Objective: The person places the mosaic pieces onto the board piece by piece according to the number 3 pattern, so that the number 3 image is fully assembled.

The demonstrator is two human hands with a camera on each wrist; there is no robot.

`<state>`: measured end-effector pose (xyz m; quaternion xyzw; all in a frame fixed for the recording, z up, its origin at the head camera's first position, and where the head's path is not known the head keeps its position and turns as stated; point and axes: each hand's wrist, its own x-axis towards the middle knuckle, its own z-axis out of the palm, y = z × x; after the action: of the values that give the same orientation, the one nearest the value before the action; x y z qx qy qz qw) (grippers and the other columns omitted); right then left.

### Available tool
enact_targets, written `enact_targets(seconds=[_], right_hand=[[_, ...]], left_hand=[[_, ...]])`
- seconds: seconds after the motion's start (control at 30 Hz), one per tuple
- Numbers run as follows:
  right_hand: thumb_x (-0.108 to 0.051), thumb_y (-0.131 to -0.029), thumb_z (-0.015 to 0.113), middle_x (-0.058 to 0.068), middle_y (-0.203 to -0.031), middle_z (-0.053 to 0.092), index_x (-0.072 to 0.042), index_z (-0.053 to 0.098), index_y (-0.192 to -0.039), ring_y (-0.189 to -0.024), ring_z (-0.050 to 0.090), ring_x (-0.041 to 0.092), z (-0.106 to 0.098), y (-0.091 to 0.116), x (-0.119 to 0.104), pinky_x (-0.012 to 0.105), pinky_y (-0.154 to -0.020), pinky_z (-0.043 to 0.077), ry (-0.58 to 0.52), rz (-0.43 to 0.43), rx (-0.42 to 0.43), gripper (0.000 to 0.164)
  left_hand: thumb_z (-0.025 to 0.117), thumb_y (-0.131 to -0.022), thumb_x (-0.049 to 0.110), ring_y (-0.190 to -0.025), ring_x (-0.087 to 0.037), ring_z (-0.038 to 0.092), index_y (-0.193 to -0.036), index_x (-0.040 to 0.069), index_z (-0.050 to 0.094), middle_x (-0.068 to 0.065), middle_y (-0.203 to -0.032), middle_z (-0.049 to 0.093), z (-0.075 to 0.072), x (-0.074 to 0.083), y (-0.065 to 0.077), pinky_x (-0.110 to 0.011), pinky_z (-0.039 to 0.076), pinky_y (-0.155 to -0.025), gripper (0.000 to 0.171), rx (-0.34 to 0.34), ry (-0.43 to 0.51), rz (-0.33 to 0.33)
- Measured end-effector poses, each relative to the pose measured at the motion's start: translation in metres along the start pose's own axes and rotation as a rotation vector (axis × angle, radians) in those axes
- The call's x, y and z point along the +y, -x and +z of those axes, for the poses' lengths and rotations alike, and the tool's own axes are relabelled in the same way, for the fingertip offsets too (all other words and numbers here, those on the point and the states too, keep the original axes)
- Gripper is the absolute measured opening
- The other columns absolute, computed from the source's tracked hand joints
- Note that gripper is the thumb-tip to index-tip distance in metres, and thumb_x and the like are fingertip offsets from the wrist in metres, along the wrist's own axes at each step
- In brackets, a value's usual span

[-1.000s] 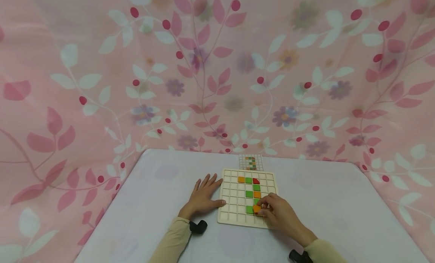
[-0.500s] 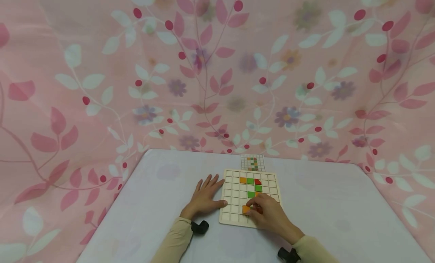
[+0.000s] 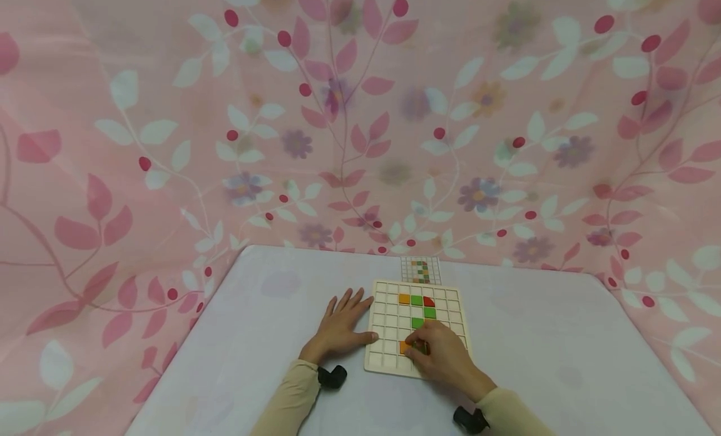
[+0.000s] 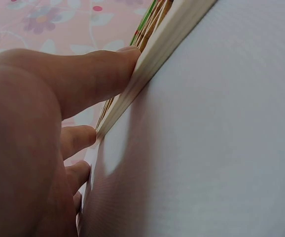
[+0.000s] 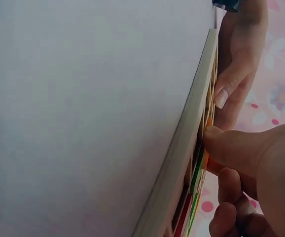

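Note:
A pale wooden grid board (image 3: pixel 388 361) lies on the white table. My left hand (image 3: pixel 340 328) is spread flat at its left side, thumb and fingertips at the edge; the left wrist view shows the thumb on the rim. My right hand (image 3: pixel 445 354) pinches an orange square tile (image 3: pixel 402 348) between thumb and forefinger, down at a cell in the lower part of the board. Higher up sit an orange tile (image 3: pixel 404 299), a green tile (image 3: pixel 417 300), a red tile with a rounded corner (image 3: pixel 429 302) and more green ones. The right hand hides some tiles beneath it.
Behind the board lies a small printed grid card (image 3: pixel 420 271) with a coloured pattern. A pink floral cloth (image 3: pixel 360 142) hangs at the table's back edge. Black wrist devices are on the left wrist (image 3: pixel 332 378) and right wrist (image 3: pixel 470 419).
My right hand has moved left with the orange tile, from beside a green tile to a cell further left, and lowered it there. My left hand has stayed at the board's edge.

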<state>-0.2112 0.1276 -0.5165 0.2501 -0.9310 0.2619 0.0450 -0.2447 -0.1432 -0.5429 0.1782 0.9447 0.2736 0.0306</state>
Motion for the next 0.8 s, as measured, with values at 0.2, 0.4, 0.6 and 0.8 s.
enact_targets(seconds=[0.2,0.4,0.6,0.8], right_hand=[[-0.022,-0.085,0.089,-0.016,-0.078,0.06,-0.019,0.086,-0.093,-0.071,0.045,0.0,-0.002,-0.003,-0.001,0.02,-0.062,0.039,0.002,-0.011,-0.003,0.01],[-0.021,-0.087,0.087,-0.015,-0.081,0.068,-0.017,0.086,-0.095,-0.072,0.047,-0.001,-0.002,-0.005,-0.003,0.021,-0.064,0.042,-0.046,-0.022,-0.046,0.008],[-0.02,-0.089,0.086,-0.016,-0.081,0.069,-0.018,0.086,-0.092,-0.071,0.05,0.0,-0.005,-0.007,-0.003,0.021,-0.064,0.043,-0.064,-0.008,-0.099,0.004],[-0.02,-0.09,0.085,-0.016,-0.08,0.069,-0.017,0.084,-0.091,-0.069,0.053,-0.001,-0.009,-0.013,-0.002,0.02,-0.062,0.046,-0.08,-0.013,-0.158,0.004]], left_hand=[[0.07,-0.094,0.056,-0.166,-0.036,0.013,-0.165,0.018,0.042,-0.009,-0.177,0.026,0.0,0.002,0.0,-0.066,0.006,-0.131,0.085,-0.004,-0.004,-0.007],[0.07,-0.093,0.056,-0.166,-0.035,0.013,-0.165,0.018,0.042,-0.009,-0.177,0.026,0.001,0.0,0.001,-0.066,0.006,-0.131,0.086,-0.009,-0.009,-0.021],[0.07,-0.093,0.057,-0.166,-0.036,0.012,-0.165,0.017,0.041,-0.01,-0.177,0.025,0.002,-0.001,0.001,-0.066,0.006,-0.131,0.087,-0.02,-0.001,-0.016],[0.069,-0.094,0.057,-0.166,-0.036,0.012,-0.165,0.018,0.04,-0.009,-0.177,0.025,0.002,-0.002,-0.001,-0.066,0.005,-0.131,0.087,-0.012,-0.009,-0.014]])
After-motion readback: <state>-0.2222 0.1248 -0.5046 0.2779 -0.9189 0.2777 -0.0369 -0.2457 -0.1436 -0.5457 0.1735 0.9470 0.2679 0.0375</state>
